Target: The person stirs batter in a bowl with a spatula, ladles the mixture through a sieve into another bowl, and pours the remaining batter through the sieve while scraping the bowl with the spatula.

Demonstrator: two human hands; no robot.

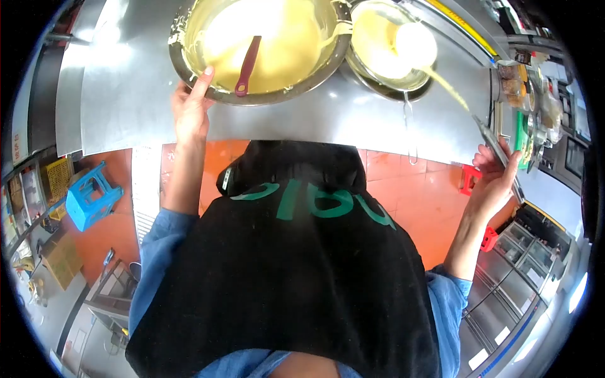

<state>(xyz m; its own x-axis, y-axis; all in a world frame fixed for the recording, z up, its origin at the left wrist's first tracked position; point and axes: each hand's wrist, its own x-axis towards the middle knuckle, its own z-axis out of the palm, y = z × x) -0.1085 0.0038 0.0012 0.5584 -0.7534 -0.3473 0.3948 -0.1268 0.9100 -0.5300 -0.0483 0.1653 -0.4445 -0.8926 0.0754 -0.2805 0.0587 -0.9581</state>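
A large metal bowl (296, 93) of pale yellow batter (283, 60) stands at the top of the view. My left hand (192, 107) is closed on its near left rim, thumb on top. A dark red spatula (249, 66) lies in the batter, its handle end over the rim. To the right, a sieve (408, 123) with batter in it rests over a smaller metal bowl (394, 96). My right hand (496, 173) is closed around the handle of a ladle (488, 135). Batter coats the ladle's shaft, and glare washes out its head above the sieve.
A steel worktable (277, 126) carries the bowls. Containers (513, 85) of food stand at its right side. On the tiled floor are a blue stool (93, 195) at left and a red stool (469, 179) at right. Steel cabinets (517, 271) stand at lower right.
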